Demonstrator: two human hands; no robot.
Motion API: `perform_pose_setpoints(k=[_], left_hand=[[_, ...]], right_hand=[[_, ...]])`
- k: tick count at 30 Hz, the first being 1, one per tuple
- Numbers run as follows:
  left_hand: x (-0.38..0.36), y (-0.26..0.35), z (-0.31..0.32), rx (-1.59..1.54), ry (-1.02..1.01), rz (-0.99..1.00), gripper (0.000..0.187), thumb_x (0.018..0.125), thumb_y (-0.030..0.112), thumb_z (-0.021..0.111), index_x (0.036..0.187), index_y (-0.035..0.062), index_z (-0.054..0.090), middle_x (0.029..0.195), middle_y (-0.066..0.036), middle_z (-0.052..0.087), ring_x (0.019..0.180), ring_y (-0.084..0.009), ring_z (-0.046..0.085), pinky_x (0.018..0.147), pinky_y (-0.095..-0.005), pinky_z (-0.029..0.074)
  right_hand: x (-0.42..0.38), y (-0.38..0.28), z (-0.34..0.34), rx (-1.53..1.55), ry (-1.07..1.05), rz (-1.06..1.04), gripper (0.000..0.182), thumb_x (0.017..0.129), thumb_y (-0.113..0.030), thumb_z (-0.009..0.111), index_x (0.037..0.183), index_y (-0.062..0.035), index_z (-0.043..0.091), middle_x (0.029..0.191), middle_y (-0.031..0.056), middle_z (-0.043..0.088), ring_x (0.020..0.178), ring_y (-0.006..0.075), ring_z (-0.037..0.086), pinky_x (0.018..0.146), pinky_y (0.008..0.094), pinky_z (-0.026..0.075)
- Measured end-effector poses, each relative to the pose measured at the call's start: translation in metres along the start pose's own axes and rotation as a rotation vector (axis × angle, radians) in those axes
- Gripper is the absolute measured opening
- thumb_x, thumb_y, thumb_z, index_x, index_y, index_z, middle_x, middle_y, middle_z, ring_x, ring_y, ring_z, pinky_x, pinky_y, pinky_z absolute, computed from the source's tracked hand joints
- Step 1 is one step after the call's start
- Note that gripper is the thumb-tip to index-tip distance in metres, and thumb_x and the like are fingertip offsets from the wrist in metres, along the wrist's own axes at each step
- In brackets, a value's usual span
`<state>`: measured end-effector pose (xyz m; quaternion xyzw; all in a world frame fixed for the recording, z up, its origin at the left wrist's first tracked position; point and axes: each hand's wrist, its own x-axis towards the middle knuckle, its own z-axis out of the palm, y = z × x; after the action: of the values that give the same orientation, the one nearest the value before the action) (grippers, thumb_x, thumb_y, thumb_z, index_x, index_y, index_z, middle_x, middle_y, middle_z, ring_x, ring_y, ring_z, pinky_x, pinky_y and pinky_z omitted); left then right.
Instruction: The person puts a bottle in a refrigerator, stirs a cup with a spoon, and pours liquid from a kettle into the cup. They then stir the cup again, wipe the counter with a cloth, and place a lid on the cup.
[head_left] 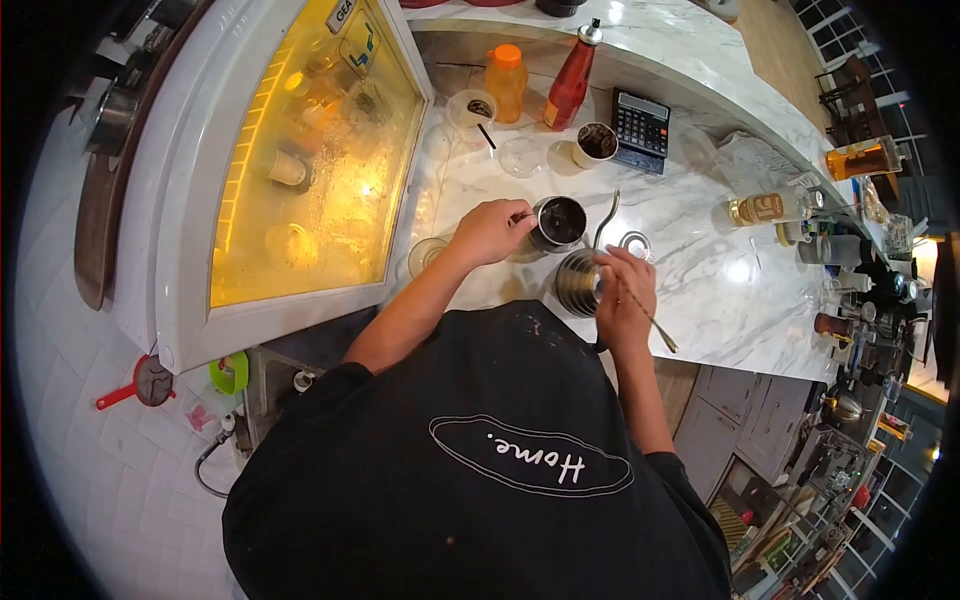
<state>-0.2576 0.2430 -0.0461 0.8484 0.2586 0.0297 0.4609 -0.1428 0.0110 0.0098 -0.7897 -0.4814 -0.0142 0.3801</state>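
My left hand [492,231] pinches the handle or rim of a metal cup [560,223] with dark contents. Over the gooseneck kettle [577,283], my right hand [627,290] has its fingers closed around a long thin twisted spoon [650,318], which slants down to the right. The kettle stands on the marble counter just right of the cup, its spout [609,215] pointing away from me. A round lid [634,245] lies beyond my right hand. Farther back is a paper cup [596,143] with dark brown contents.
A glass-door fridge [320,170] stands at the left. On the counter [700,250] are a calculator [641,130], a red bottle [573,80], an orange-capped bottle [507,85], clear plastic cups [472,112] and, at the right, a labelled bottle [765,208].
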Motion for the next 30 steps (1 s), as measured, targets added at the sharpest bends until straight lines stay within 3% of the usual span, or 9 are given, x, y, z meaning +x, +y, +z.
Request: perform_pose_setpoints(k=[5, 8, 12, 18, 21, 24, 28, 30], left_hand=[[0.001, -0.004, 0.002, 0.042, 0.034, 0.05, 0.025, 0.096, 0.034, 0.066, 0.101, 0.0108, 0.074, 0.09, -0.014, 0.074, 0.084, -0.0332, 0.07, 0.075, -0.0438, 0.054], [0.0, -0.001, 0.0, -0.004, -0.011, -0.007, 0.024, 0.098, 0.028, 0.066, 0.105, 0.0061, 0.071, 0.092, -0.015, 0.073, 0.083, -0.0294, 0.069, 0.078, -0.04, 0.054], [-0.001, 0.0, 0.0, 0.007, 0.004, -0.01, 0.024, 0.098, 0.029, 0.066, 0.104, 0.0065, 0.071, 0.092, -0.016, 0.073, 0.085, -0.0298, 0.07, 0.078, -0.0399, 0.054], [-0.001, -0.001, 0.002, 0.036, 0.014, -0.003, 0.024, 0.097, 0.031, 0.066, 0.104, 0.0086, 0.072, 0.094, -0.014, 0.074, 0.086, -0.0304, 0.072, 0.078, -0.04, 0.054], [0.0, -0.003, 0.002, 0.086, 0.013, -0.038, 0.025, 0.096, 0.041, 0.065, 0.102, 0.0176, 0.073, 0.095, -0.006, 0.075, 0.092, -0.0296, 0.071, 0.077, -0.0496, 0.05], [0.0, -0.001, 0.002, 0.134, 0.015, -0.038, 0.025, 0.096, 0.041, 0.064, 0.103, 0.019, 0.074, 0.097, -0.005, 0.076, 0.094, -0.0292, 0.071, 0.08, -0.0538, 0.047], [-0.001, 0.001, 0.0, 0.124, -0.002, -0.066, 0.025, 0.096, 0.041, 0.063, 0.104, 0.0193, 0.073, 0.099, -0.005, 0.075, 0.096, -0.0295, 0.07, 0.082, -0.0543, 0.047], [-0.001, -0.003, 0.003, 0.105, 0.008, -0.06, 0.026, 0.096, 0.042, 0.063, 0.104, 0.0194, 0.073, 0.099, -0.004, 0.075, 0.096, -0.0294, 0.07, 0.082, -0.0536, 0.047]], right_hand=[[0.011, -0.002, 0.005, -0.044, 0.05, 0.043, 0.015, 0.098, -0.004, 0.06, 0.108, -0.0051, 0.071, 0.112, 0.0138, 0.072, 0.112, 0.031, 0.065, 0.096, 0.0439, 0.045], [-0.002, 0.007, 0.0, -0.016, 0.088, 0.07, 0.016, 0.098, -0.004, 0.059, 0.109, -0.0055, 0.071, 0.112, 0.0133, 0.072, 0.113, 0.0304, 0.064, 0.097, 0.0444, 0.045], [0.007, -0.007, 0.006, 0.025, -0.015, 0.017, 0.016, 0.099, -0.005, 0.058, 0.109, -0.0061, 0.071, 0.112, 0.0128, 0.072, 0.113, 0.0307, 0.064, 0.097, 0.0445, 0.045], [0.004, 0.0, -0.006, -0.009, 0.014, 0.079, 0.018, 0.098, -0.003, 0.058, 0.108, -0.0062, 0.073, 0.115, 0.0141, 0.071, 0.113, 0.0323, 0.063, 0.099, 0.044, 0.046], [0.009, -0.008, -0.007, 0.014, -0.098, 0.039, 0.019, 0.1, -0.004, 0.057, 0.108, -0.007, 0.074, 0.116, 0.0142, 0.071, 0.114, 0.0333, 0.063, 0.099, 0.0434, 0.048], [0.017, -0.003, 0.0, -0.05, -0.08, 0.041, 0.018, 0.1, -0.005, 0.058, 0.108, -0.0071, 0.074, 0.115, 0.0142, 0.071, 0.114, 0.0336, 0.063, 0.1, 0.0433, 0.048], [0.011, 0.006, -0.011, -0.012, 0.017, 0.073, 0.018, 0.097, -0.004, 0.06, 0.108, -0.0066, 0.073, 0.113, 0.0138, 0.071, 0.113, 0.032, 0.064, 0.099, 0.044, 0.045], [0.013, 0.005, -0.015, 0.007, -0.046, 0.036, 0.017, 0.097, -0.004, 0.06, 0.108, -0.0065, 0.073, 0.112, 0.0117, 0.072, 0.112, 0.0307, 0.065, 0.098, 0.0437, 0.045]])
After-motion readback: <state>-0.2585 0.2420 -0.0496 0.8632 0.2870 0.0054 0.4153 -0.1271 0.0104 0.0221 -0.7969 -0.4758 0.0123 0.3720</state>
